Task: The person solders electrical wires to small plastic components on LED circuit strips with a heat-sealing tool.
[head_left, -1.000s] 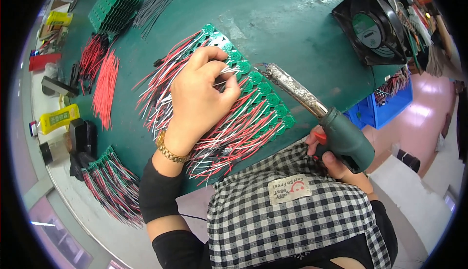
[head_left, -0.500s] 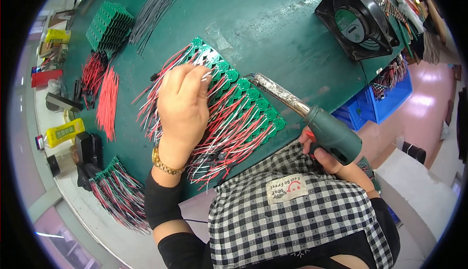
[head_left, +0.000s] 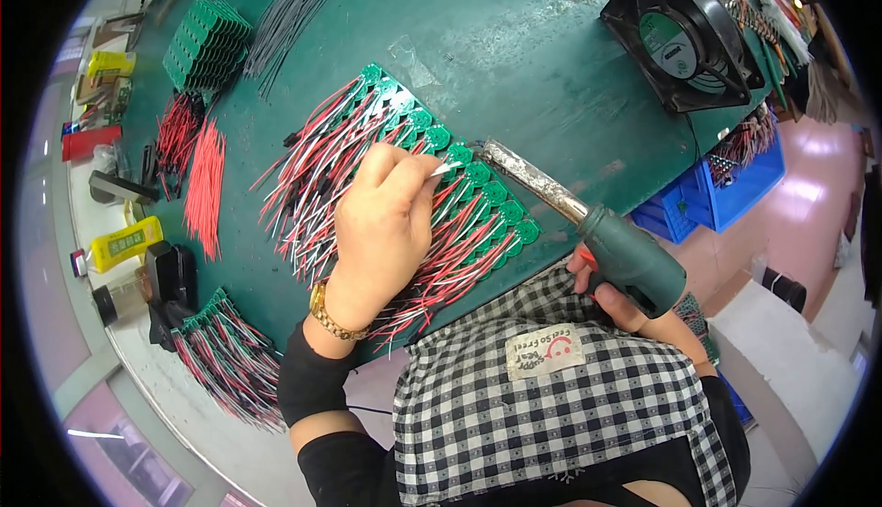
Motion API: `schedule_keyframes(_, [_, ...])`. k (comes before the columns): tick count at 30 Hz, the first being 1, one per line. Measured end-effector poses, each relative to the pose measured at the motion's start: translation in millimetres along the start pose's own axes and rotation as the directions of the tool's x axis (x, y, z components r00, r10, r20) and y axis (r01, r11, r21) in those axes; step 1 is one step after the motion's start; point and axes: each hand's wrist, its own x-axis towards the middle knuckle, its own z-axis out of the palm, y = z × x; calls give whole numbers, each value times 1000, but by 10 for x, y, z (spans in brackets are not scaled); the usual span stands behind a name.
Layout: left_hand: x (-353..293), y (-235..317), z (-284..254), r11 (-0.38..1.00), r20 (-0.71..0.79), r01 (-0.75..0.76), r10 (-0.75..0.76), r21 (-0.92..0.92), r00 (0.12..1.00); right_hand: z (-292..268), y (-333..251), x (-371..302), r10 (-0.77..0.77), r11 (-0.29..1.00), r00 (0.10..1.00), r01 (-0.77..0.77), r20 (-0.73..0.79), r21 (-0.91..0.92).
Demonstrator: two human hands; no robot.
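A panel of round green circuit boards [head_left: 496, 195] lies slantwise on the table, with bundles of red, white and black wires [head_left: 312, 199] trailing from it toward me. My left hand [head_left: 384, 218] hovers over these wires, its thumb and fingers pinching the end of a white wire [head_left: 447, 168] against one board near the panel's middle. Wrapped round the green handle of a soldering gun [head_left: 634, 264] is my right hand [head_left: 614, 305], fingers by its red trigger. The gun's metal barrel points up and left, its tip end close to the panel's far edge; exact contact is too small to tell.
A black fan [head_left: 680, 39] stands at the far right, above blue bins [head_left: 735, 181]. Stacked green boards [head_left: 207, 46], grey tubes [head_left: 289, 11] and red wires [head_left: 205, 190] lie at the left. Another wired panel [head_left: 225, 355] hangs at the near-left table edge.
My left hand has moved right and slightly nearer along the panel, from its far-left part to a middle board. The right hand and soldering gun have stayed almost in place.
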Motion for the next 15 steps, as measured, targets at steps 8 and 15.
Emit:
schedule_keyframes(8, [-5, -4, 40, 983, -7, 142, -143, -113, 990, 20, -107, 31, 53, 988, 997, -61, -58, -140])
schedule_keyframes(15, [-4, -6, 58, 989, -8, 146, -147, -25, 989, 66, -39, 11, 33, 973, 999, -41, -41, -228])
